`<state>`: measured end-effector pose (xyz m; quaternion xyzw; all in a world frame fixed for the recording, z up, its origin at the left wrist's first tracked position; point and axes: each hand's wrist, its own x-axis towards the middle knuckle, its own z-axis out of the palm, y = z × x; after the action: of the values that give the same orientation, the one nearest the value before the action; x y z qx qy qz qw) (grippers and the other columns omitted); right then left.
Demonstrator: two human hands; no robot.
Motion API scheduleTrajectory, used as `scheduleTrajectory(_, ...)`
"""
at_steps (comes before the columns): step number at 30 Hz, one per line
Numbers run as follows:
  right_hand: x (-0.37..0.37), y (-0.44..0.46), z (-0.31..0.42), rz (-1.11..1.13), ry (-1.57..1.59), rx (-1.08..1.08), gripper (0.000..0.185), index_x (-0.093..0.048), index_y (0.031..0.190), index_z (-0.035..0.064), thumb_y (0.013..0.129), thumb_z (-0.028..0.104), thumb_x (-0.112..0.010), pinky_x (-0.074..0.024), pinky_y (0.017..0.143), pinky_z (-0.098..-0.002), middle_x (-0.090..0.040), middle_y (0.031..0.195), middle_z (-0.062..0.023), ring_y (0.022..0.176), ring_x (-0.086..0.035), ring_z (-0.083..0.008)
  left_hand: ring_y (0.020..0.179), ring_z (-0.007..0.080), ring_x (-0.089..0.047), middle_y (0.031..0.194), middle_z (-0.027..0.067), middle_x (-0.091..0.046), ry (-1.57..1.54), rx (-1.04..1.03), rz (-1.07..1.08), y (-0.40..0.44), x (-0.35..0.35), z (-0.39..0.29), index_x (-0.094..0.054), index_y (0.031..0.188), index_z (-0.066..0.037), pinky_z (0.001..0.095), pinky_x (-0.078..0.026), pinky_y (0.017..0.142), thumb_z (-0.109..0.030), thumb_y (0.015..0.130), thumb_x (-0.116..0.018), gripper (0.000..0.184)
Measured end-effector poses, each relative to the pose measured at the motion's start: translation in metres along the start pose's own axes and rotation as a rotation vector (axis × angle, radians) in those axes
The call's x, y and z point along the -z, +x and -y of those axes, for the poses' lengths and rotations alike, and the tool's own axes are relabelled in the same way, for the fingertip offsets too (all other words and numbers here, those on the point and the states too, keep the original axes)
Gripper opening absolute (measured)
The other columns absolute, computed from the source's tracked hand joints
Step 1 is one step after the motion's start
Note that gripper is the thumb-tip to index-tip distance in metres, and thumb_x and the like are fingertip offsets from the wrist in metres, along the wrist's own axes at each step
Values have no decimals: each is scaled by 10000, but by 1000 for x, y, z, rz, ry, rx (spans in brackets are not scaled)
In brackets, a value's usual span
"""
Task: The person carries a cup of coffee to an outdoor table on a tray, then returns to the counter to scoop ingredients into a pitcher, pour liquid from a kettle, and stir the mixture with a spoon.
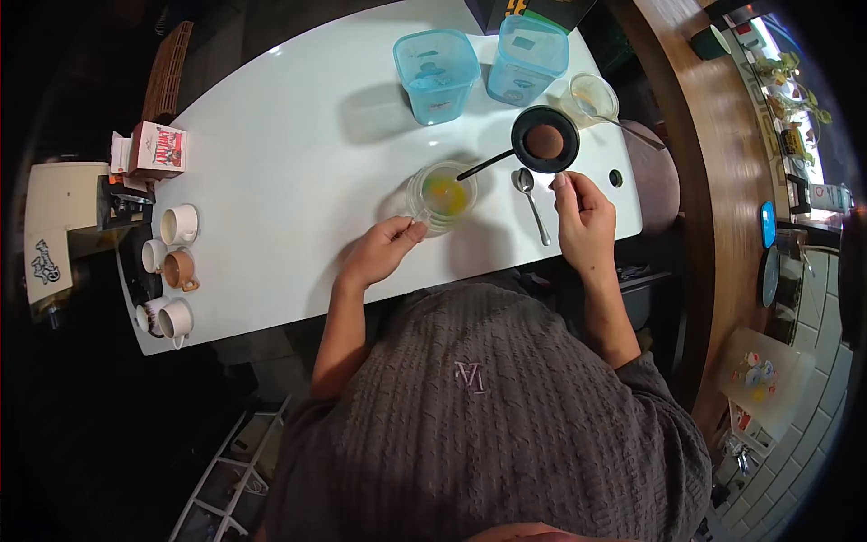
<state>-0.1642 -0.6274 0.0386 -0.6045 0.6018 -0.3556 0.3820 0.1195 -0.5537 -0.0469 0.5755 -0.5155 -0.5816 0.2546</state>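
Note:
My left hand (384, 250) is closed, thumb and fingers pinching the near edge of a clear bowl (414, 204). Inside the bowl is a yellow, egg-like liquid. My right hand (585, 217) is closed too, gripping the near side of a small round black dish (521, 149) tilted above the table. Brown powder (544, 142) lies in its middle. From the dish a thin black handle (486, 166) reaches left, its tip over the bowl's right side. Between my hands a metal spoon (535, 206) rests on the white table.
Two blue translucent containers (440, 110) (515, 90) stand at the back. A glass jar (578, 108) with a spoon (637, 135) leaning out sits at the right. Several mugs (180, 224) and a small box (159, 152) line the left edge. A wooden counter (691, 181) runs along the right.

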Motion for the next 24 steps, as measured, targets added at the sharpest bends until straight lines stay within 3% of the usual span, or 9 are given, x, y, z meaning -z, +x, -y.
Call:
scheduleTrajectory(2,-1,1,-1,-3,6,10,262,-629,955,-74,983,178,-560,-389,601,-218,-572,741,-2,672,-471,-53,774,85,-509,814,1,-594,-47,33,49,-4,4,-10,-666,958,-17,240,-438,720,-380,1017,-476,413)
scheduleTrajectory(4,-4,2,-2,-49,17,73,270,-657,986,-75,956,186,-595,-413,543,-236,-616,646,-67,588,-511,-54,768,81,-502,816,-3,-588,-94,38,75,0,0,-3,-664,972,-17,237,-435,707,-381,1019,-470,416)
scheduleTrajectory(7,-1,-2,9,11,-18,24,261,-634,967,-77,981,173,-560,-388,595,-218,-577,737,-3,668,-468,-51,764,75,-496,827,-9,-582,-206,29,83,7,-14,3,-659,1002,-17,233,-429,697,-377,1023,-461,412)
scheduleTrajectory(11,-2,-2,8,8,-10,17,257,-633,971,-79,981,167,-560,-387,594,-218,-577,737,-1,669,-468,-51,770,73,-497,848,-12,-581,-288,-31,-3,15,-25,6,-650,1039,-22,229,-420,705,-367,1026,-460,394)
scheduleTrajectory(14,-1,-3,7,6,-9,31,251,-634,973,-79,981,161,-559,-388,595,-217,-579,740,-2,670,-470,-51,773,72,-500,851,-11,-579,-132,-63,-62,11,-15,9,-652,1034,-22,226,-415,710,-363,1025,-465,389)
scheduleTrajectory(17,-2,-2,4,6,-18,37,249,-633,976,-79,981,158,-558,-390,598,-216,-585,747,-5,672,-473,-51,775,71,-494,864,-10,-574,-133,45,13,3,1,11,-651,1029,-25,226,-413,707,-370,1020,-475,388)
scheduleTrajectory(19,-5,-1,0,-48,1,88,266,-659,963,-74,957,185,-596,-410,540,-237,-608,634,-67,578,-505,-59,774,71,-493,865,-7,-577,-190,40,23,0,-1,3,-653,1018,-25,226,-412,704,-372,1018,-479,388)
scheduleTrajectory(24,-8,-1,2,-51,16,102,269,-661,968,-73,957,187,-596,-424,553,-245,-624,646,-79,583,-516,-68,773,73,-495,852,1,-589,-351,-30,-18,4,-17,3,-659,991,-19,229,-417,696,-378,1014,-486,399)
